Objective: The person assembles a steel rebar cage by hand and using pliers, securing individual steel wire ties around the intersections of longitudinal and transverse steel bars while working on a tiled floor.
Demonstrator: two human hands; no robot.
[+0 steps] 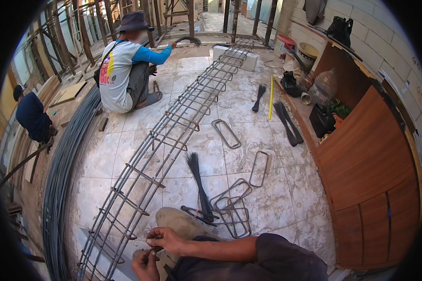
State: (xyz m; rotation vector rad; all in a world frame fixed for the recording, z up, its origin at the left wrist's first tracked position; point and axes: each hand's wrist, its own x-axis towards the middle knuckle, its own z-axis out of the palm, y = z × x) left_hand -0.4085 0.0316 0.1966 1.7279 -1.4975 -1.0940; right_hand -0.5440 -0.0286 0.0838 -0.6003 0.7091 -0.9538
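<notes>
My right hand (168,240) and my left hand (146,267) are close together above my knee, fingers pinched on something small and dark that I cannot make out. Just left of them runs a long rebar cage (144,175) of straight bars with rectangular stirrups around them. Its near end lies by a grey block (90,239). Beyond my knee, a pair of pincers (198,215) lies beside a bundle of thin black tie wire (200,189). Several loose rectangular stirrups (239,216) overlap on the tiles to the right.
A co-worker (122,65) squats at the cage's far left side, an arm stretched out; another person (32,114) bends at far left. Long steel bars (65,182) line the left. More tie wire (288,124), a yellow strip (271,97) and a wooden cabinet (370,154) are at right.
</notes>
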